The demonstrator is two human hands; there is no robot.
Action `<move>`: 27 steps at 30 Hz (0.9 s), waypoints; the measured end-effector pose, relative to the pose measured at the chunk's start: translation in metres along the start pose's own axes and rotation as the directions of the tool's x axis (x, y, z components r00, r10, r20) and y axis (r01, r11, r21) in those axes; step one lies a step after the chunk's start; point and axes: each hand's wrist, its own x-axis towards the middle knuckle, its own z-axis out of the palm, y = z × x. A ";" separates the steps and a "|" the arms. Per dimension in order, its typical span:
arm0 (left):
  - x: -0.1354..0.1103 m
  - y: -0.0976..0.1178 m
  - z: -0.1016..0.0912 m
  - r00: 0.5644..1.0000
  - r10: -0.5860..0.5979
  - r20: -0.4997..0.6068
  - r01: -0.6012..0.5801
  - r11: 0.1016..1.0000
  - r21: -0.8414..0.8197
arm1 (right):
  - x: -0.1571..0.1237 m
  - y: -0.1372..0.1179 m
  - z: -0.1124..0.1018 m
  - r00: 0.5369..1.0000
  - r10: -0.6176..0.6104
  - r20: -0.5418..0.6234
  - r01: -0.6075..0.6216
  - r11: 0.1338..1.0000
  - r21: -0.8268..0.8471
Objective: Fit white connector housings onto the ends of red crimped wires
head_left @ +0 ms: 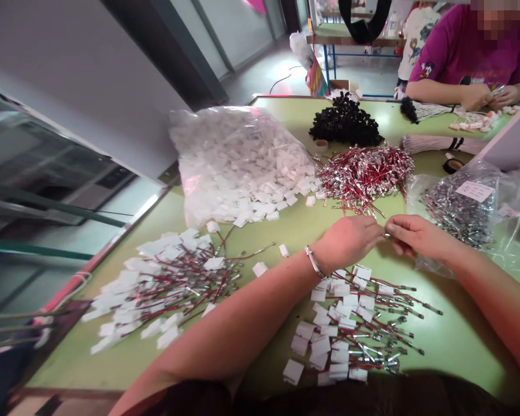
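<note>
My left hand (pixel 349 241) and my right hand (pixel 413 236) meet fingertip to fingertip above the green table (pixel 286 231). Both are pinched closed on a small piece, too small to make out. Just beyond them lies a heap of red wires with metal terminals (pixel 366 173). Below my hands is a pile of red wires fitted with white connectors (pixel 351 323). A larger pile of the same (pixel 164 289) lies at the left. A silver bracelet (pixel 314 263) circles my left wrist.
A clear bag of white connectors (pixel 238 164) spills open at the back left. A bag of metal parts (pixel 463 208) sits at the right, a black bundle (pixel 346 124) behind. A person in a magenta shirt (pixel 468 58) works at the far right corner.
</note>
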 end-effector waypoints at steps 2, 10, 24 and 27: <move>0.001 -0.005 -0.006 0.998 -0.003 -0.069 -0.003 0.996 -0.090 | -0.001 -0.001 -0.003 0.999 0.018 -0.029 -0.018 1.000 0.005; -0.017 -0.081 -0.035 0.634 -0.729 -0.259 0.746 0.665 -0.043 | 0.003 0.018 -0.026 0.951 0.057 -0.303 0.095 0.882 0.462; -0.022 -0.084 -0.034 0.665 -0.726 -0.174 0.741 0.671 0.028 | 0.000 0.007 -0.026 0.980 -0.025 -0.200 0.102 0.917 0.386; -0.015 -0.070 -0.038 0.681 -0.705 -0.196 0.601 0.692 -0.400 | -0.002 0.006 -0.021 0.968 -0.050 -0.247 0.108 0.968 0.227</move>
